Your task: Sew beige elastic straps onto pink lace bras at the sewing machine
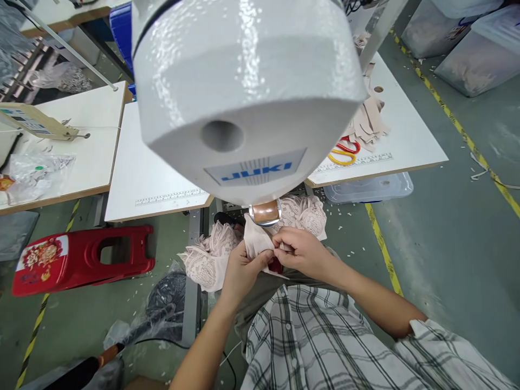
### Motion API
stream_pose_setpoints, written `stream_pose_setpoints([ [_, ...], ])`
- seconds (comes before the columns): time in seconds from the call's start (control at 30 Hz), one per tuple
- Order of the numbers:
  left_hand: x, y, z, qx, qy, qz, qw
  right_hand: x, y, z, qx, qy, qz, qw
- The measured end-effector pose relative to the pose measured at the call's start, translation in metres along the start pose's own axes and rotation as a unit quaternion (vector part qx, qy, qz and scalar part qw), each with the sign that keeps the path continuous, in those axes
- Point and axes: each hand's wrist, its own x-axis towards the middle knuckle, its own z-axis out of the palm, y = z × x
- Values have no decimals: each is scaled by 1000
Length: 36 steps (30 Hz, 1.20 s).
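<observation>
A pale beige lace bra [208, 266] is spread below the sewing machine head [252, 81], a lace cup showing on each side of my hands. My left hand [239, 271] grips the smooth fabric in the middle between thumb and fingers. Close beside it, my right hand [299, 248] pinches the edge of the same fabric, fingertips almost meeting my left thumb. A metal-rimmed part with a brown face [265, 213] sits just above the held fabric. The machine head hides the needle area.
White table boards [154, 179] flank the machine. On the right one lie cut beige fabric pieces [368, 122] and red and yellow scissor handles [344, 153]. A red stool [77, 260] stands on the left floor; clear plastic bins [479, 54] are at far right.
</observation>
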Motion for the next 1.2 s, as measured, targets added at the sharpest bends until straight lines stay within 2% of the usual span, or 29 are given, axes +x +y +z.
stream_pose_setpoints([
  [0.13, 1, 2, 0, 34, -11, -15, 999, -3, 2, 1, 9, 26, 28, 999],
  [0.23, 1, 3, -1, 66, -1, 18, 998, -3, 4, -5, 69, 10, 85, 994],
  [0.33, 2, 8, -3, 112, -17, 45, 993, -3, 5, -13, 97, 9, 120, 988],
  [0.53, 1, 21, -6, 183, -80, 97, 975, -4, -3, -22, 54, 2, 100, 994],
  [0.7, -2, 22, -2, 196, -93, 114, 969, -4, -7, -24, 36, -31, 84, 995],
  [0.93, 1, 22, 2, 182, -102, 83, 974, -5, -8, -29, 31, -69, 87, 993],
  [1.1, 4, 22, 0, 155, -102, 38, 982, 0, -3, -35, 43, -83, 117, 989],
  [1.2, 7, 20, -2, 130, -94, 7, 987, 4, 4, -36, 49, -106, 101, 988],
])
